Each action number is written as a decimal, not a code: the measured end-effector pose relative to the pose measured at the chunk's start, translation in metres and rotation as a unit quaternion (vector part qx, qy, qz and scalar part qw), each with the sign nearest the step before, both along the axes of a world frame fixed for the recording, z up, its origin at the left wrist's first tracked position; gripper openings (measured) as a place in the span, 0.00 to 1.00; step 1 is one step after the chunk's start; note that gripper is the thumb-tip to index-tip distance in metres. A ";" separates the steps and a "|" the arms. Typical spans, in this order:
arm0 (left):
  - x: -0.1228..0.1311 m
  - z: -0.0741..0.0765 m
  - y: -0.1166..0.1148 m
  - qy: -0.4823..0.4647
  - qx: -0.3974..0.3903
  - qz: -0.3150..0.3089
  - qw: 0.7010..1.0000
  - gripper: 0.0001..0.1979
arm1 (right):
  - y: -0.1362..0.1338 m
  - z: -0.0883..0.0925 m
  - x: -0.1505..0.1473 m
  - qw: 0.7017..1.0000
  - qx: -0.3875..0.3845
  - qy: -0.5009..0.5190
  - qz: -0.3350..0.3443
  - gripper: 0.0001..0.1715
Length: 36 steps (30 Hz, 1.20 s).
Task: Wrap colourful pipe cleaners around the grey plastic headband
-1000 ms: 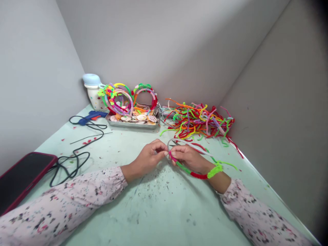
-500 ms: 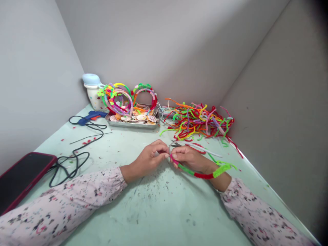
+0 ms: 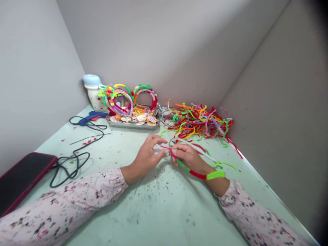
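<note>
My right hand (image 3: 188, 156) is closed on a curved headband (image 3: 197, 173) partly wrapped in green, red and lime pipe cleaner, its bare grey end arching above the fingers. My left hand (image 3: 148, 155) meets it at the middle of the table, thumb and fingers pinching a pink pipe cleaner (image 3: 167, 149) at the band. A white pipe cleaner (image 3: 202, 153) lies just behind my right hand.
A heap of coloured pipe cleaners (image 3: 198, 121) lies at the back right. A metal tray (image 3: 133, 123) with shells and finished headbands (image 3: 128, 97) stands at the back, beside a white jar (image 3: 93, 90). A blue glue gun (image 3: 89, 117), its black cord (image 3: 74, 155) and a phone (image 3: 22, 176) lie left.
My left hand has shifted slightly and its fingers have spread a little, drawing the pink pipe cleaner out to the left of the band. The right hand has tilted the headband slightly.
</note>
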State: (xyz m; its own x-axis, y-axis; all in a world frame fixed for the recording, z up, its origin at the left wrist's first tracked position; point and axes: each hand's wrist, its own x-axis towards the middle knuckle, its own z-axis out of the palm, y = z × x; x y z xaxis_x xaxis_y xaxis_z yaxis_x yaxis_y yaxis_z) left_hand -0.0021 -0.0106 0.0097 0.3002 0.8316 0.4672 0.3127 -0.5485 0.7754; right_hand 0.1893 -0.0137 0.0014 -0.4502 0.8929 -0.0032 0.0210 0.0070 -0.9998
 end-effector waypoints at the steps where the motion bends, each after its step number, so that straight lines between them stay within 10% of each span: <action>1: 0.000 0.000 0.000 0.003 -0.002 0.025 1.000 0.10 | 0.000 0.001 -0.001 0.999 0.026 -0.017 -0.034 0.14; 36: 0.001 0.000 0.003 0.041 -0.065 0.000 0.997 0.04 | 0.003 -0.002 -0.013 0.959 0.192 -0.199 -0.060 0.12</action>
State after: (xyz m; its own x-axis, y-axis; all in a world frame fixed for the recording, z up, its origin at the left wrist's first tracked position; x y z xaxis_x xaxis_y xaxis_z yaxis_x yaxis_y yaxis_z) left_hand -0.0009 -0.0073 0.0101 0.3323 0.8835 0.3301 0.3781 -0.4455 0.8115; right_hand 0.1768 -0.0111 -0.0002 -0.3757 0.9080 0.1853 0.4247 0.3464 -0.8364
